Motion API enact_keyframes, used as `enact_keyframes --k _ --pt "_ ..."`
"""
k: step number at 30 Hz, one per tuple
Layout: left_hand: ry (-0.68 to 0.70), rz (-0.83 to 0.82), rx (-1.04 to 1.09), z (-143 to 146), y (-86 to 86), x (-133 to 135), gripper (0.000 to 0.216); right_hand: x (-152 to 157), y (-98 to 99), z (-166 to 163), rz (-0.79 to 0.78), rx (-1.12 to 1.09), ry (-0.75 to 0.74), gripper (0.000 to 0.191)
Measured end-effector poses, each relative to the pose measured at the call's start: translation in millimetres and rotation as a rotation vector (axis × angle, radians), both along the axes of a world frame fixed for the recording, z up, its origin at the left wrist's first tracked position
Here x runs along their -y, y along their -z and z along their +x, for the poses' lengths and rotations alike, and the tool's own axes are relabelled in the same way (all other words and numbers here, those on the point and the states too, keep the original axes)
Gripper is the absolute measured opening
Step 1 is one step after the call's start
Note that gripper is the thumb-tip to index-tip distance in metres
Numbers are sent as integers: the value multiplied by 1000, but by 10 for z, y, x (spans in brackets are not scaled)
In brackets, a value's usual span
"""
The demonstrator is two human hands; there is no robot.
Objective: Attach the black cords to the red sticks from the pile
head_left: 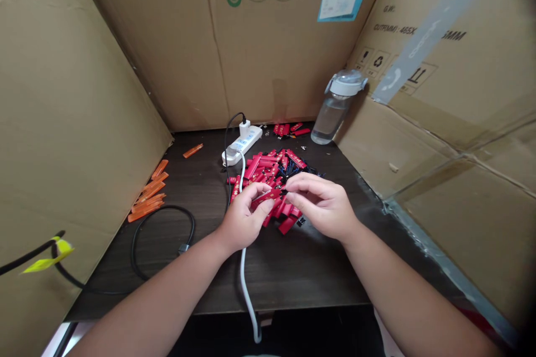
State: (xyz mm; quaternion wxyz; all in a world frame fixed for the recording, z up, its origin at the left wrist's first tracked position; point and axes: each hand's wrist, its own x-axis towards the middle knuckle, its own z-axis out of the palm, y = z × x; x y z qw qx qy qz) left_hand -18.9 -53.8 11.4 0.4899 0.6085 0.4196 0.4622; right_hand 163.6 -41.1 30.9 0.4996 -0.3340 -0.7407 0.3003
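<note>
red, slim and printed with small gold marks, the piece (267,197) is up in front of the person, just above a heap of similar red pieces (257,167) in the middle of the worktop (301,279). the left hand (247,215) has its grip closed on this piece, thumb on the near side and fingers behind, probably to steady it and leave its right end free. at that end the right hand (326,206) brings thumb and forefinger close together; i cannot tell whether its grip is shut on the tip, on something small, or on nothing. holding both hands low over the heap likely saves reaching.

dark blue and black wires (287,167) show among the red pieces. behind the heap sits a white power strip (243,146), a white plug (245,127) standing in it, and a white cable (243,273) runs towards the person, passing beside the left hand. orange strips (151,187) lie at the left edge, perhaps put there to be apart from the red. a water bottle (331,111) leans near the right cardboard wall (419,139), seemingly tucked back to spare elbow room.
</note>
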Motion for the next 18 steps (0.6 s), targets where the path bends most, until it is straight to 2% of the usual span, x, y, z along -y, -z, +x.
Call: enact_keyframes --k 9,14,18 --pt "10 59 -41 -12 37 -7 17 5 8 -19 -30 -15 1 6" --pt "13 42 -36 -21 79 -12 17 -4 30 -43 -176 -126 27 9" --pt "78 12 -41 -20 92 -7 17 -24 31 -61 -271 -164 -42 10"
